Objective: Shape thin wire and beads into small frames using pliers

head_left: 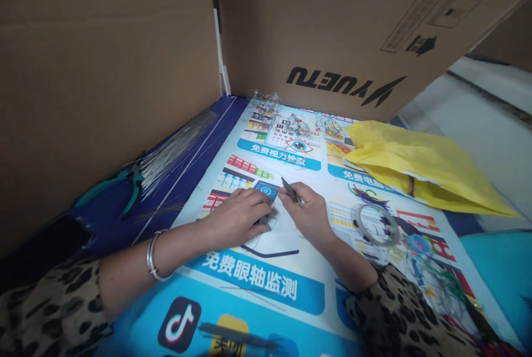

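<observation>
My left hand [247,214] rests low over the printed sheet [311,257], its fingers curled and pinched round a thin wire [272,215]. Only a faint loop of that wire shows at the fingertips. Just to the right, my right hand [308,208] is closed on a dark, pen-like tool [290,190] that points up and to the left. What the tool's lower end touches is hidden by the fingers. The two hands are close together, slightly apart.
Teal-handled pliers [135,182] lie at left beside a bundle of straight wires [178,146]. A clear tape roll [377,225], coloured threads [368,195] and tangled wire pieces [436,279] lie at right. Behind are a yellow bag [415,160] and cardboard walls [316,30].
</observation>
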Tool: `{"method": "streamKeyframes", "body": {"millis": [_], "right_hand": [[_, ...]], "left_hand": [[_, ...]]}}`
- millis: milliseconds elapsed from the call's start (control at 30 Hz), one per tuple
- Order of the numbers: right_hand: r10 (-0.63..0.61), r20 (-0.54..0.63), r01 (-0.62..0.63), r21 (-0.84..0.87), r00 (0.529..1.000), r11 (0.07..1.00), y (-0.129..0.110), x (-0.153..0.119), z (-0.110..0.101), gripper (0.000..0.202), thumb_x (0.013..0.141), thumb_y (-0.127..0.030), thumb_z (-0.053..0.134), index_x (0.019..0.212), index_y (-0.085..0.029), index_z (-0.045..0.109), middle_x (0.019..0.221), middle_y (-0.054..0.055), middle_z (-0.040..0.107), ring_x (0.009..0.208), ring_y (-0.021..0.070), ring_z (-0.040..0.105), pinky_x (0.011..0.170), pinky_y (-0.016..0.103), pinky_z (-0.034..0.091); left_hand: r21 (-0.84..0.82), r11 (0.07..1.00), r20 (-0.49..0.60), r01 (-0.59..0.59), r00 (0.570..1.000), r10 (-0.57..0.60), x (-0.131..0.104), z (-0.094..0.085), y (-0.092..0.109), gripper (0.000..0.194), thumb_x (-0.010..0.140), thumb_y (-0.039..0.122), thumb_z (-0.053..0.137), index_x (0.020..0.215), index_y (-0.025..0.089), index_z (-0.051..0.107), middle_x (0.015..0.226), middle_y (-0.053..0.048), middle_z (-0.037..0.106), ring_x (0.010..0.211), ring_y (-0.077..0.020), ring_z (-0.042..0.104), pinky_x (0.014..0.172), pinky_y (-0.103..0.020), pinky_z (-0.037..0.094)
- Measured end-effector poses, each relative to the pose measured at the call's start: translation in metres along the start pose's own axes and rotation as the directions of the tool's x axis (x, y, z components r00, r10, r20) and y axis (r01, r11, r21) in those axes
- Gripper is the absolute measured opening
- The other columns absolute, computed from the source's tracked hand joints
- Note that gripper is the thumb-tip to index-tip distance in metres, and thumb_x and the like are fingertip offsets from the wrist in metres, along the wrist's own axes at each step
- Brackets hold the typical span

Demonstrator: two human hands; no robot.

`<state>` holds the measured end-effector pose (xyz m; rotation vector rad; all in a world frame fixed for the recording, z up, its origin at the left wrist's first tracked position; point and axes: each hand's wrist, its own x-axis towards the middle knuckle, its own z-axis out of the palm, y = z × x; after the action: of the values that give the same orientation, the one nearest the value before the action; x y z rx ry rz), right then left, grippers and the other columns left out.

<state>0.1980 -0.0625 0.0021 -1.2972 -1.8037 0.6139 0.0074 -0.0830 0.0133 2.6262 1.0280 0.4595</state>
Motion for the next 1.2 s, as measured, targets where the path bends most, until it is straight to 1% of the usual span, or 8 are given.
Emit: {"method": "streamKeyframes", "body": {"millis": [167,367,533,667,733,867,1100,1200], "right_hand": [[-0.018,-0.008,0.018,-0.002,1.000,1.000,-0.001,-0.001,-0.001,0.009,0.077,-0.025,0.056,0.080,-0.020,0.064,0.073,0.000,0.063,0.066,0.0138,0.057,0.063,0.027,0.045],[-0.083,-0.030,0.083,0.010,0.996,0.997,-0.009,-0.003,-0.003,0.008,0.079,-0.023,0.055,0.080,-0.021,0.063,0.075,0.000,0.063,0.069,0.0132,0.057,0.065,0.026,0.046],[-0.105,-0.036,0.105,0.011,0.994,0.994,-0.016,-0.005,-0.004,0.008,0.080,-0.022,0.055,0.081,-0.021,0.063,0.076,0.000,0.063,0.070,0.0132,0.058,0.066,0.026,0.047],[-0.206,-0.026,0.207,0.003,0.978,0.978,-0.016,-0.007,-0.001,0.010,0.078,-0.016,0.055,0.083,-0.021,0.061,0.079,0.001,0.063,0.074,0.0139,0.059,0.068,0.027,0.048],[-0.261,-0.026,0.261,-0.009,0.965,0.965,-0.016,-0.008,0.000,0.012,0.076,-0.014,0.054,0.084,-0.021,0.061,0.080,0.002,0.063,0.076,0.0147,0.059,0.069,0.028,0.049],[-0.350,-0.025,0.347,-0.073,0.936,0.935,-0.015,-0.009,0.002,0.018,0.075,-0.010,0.052,0.087,-0.021,0.061,0.081,0.003,0.063,0.081,0.0162,0.059,0.071,0.031,0.049],[-0.533,0.015,0.512,-0.308,0.846,0.802,-0.015,-0.010,-0.001,0.024,0.075,-0.007,0.048,0.090,-0.018,0.063,0.083,0.005,0.065,0.079,0.0183,0.053,0.071,0.035,0.043],[-0.563,0.058,0.544,-0.358,0.824,0.759,-0.016,-0.010,-0.002,0.026,0.075,-0.006,0.046,0.091,-0.017,0.064,0.084,0.006,0.064,0.078,0.0185,0.052,0.070,0.036,0.042]], "left_hand": [[-0.090,0.996,-0.057,0.002,0.998,-0.007,0.000,0.000,0.001,0.020,0.086,0.033,0.054,0.100,0.019,0.056,0.103,-0.006,0.060,0.101,-0.0207,0.052,0.087,-0.036,0.040],[-0.153,0.988,-0.164,-0.006,0.986,-0.019,0.001,-0.003,0.000,0.016,0.089,0.029,0.048,0.098,0.019,0.058,0.100,-0.005,0.063,0.097,-0.0186,0.054,0.085,-0.035,0.040],[-0.241,0.970,-0.250,0.033,0.964,-0.095,0.002,-0.009,0.001,0.018,0.088,0.030,0.049,0.092,0.018,0.062,0.088,-0.004,0.065,0.086,-0.0176,0.056,0.080,-0.034,0.042],[-0.396,0.913,-0.282,0.100,0.933,-0.225,0.004,-0.011,0.005,0.020,0.086,0.031,0.052,0.077,0.016,0.063,0.075,-0.003,0.064,0.075,-0.0149,0.056,0.072,-0.029,0.044],[-0.494,0.855,-0.246,0.159,0.918,-0.312,0.005,-0.013,0.007,0.020,0.084,0.031,0.053,0.075,0.016,0.062,0.072,-0.002,0.062,0.071,-0.0136,0.056,0.068,-0.026,0.044],[-0.658,0.707,-0.116,0.261,0.892,-0.437,0.006,-0.017,0.011,0.019,0.082,0.031,0.053,0.080,0.015,0.063,0.077,-0.003,0.062,0.072,-0.0131,0.056,0.067,-0.025,0.044],[-0.791,0.490,0.056,0.365,0.842,-0.537,0.008,-0.021,0.012,0.026,0.079,0.039,0.053,0.072,0.015,0.059,0.067,0.000,0.056,0.062,-0.0104,0.050,0.058,-0.022,0.041],[-0.804,0.458,0.076,0.378,0.830,-0.552,0.009,-0.021,0.013,0.025,0.077,0.037,0.055,0.068,0.014,0.057,0.064,0.001,0.052,0.060,-0.0090,0.047,0.057,-0.021,0.039]]}}
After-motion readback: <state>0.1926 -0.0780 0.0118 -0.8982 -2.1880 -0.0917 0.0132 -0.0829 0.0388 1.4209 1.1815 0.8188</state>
